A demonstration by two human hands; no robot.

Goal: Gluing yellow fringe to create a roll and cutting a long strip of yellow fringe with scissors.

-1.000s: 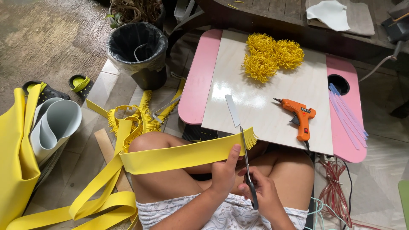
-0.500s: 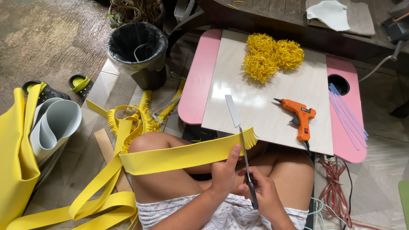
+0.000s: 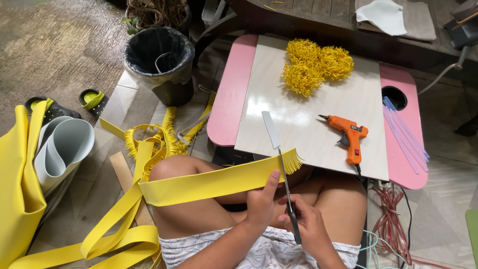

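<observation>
My left hand [image 3: 262, 203] pinches a long yellow foam strip [image 3: 209, 182] that runs across my lap and trails to the floor on the left. The strip's right end [image 3: 292, 161] is cut into a fine fringe. My right hand [image 3: 304, 223] grips a pair of scissors [image 3: 279, 153] whose open blades straddle the strip just left of the fringe. Both hands sit over my crossed legs, at the near edge of a light board [image 3: 303, 119].
Three yellow fringed pompoms [image 3: 314, 66] lie at the board's far end, an orange glue gun [image 3: 350, 136] and clear glue sticks [image 3: 404, 133] to the right. The board rests on a pink table [image 3: 227, 107]. A black bin [image 3: 160, 62], foam rolls [image 3: 59, 149] and fringed scraps [image 3: 157, 135] are left.
</observation>
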